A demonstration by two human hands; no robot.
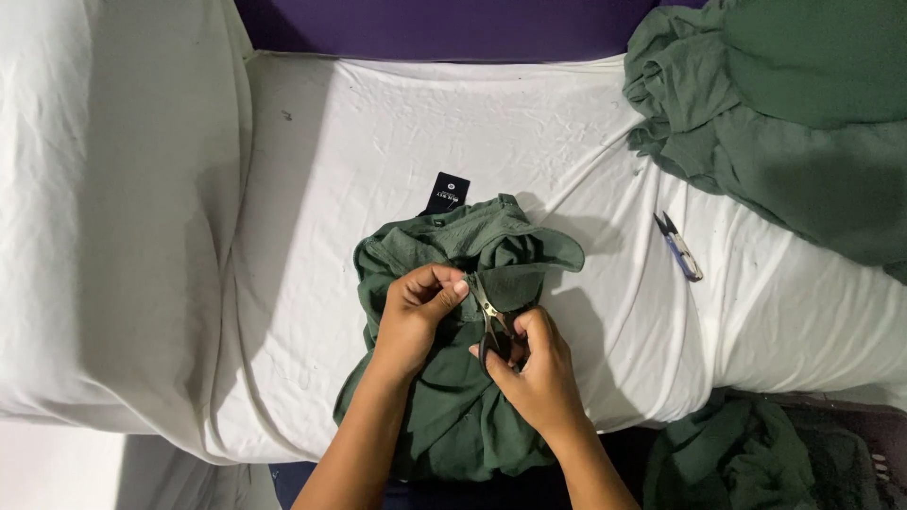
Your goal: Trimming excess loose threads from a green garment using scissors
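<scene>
Right hand: the right hand (537, 373) lies nearest the camera, fingers through the dark loops of a pair of scissors (491, 326), closed firmly on the handles.
Scissors: black handles, pale metal blades pointing up and left toward the other hand's fingertips; blades look nearly together, though the exact gap cannot be told.
Left hand: the left hand (416, 312) is pinched shut on a fold of the green garment (453, 378), thumb and fingertips just beside the blade tips.
Garment: dark green, crumpled, lying on the near edge of the white sheet (378, 142), part of it hanging toward the person; a black hang tag (446, 193) juts from its far edge.
Surroundings: a small thread snip (678, 246) with blue handle lies well apart to the right; a heap of green cloth (794, 123) fills the far right corner; more green cloth (727, 453) lies low at right.
Step in hand: judged to be trimming at the pinched fold, likely a loose thread or small piece.
Next move calls for: keeping the fold taut, blade tips clear of the fingertips and of the sound fabric beneath.
</scene>
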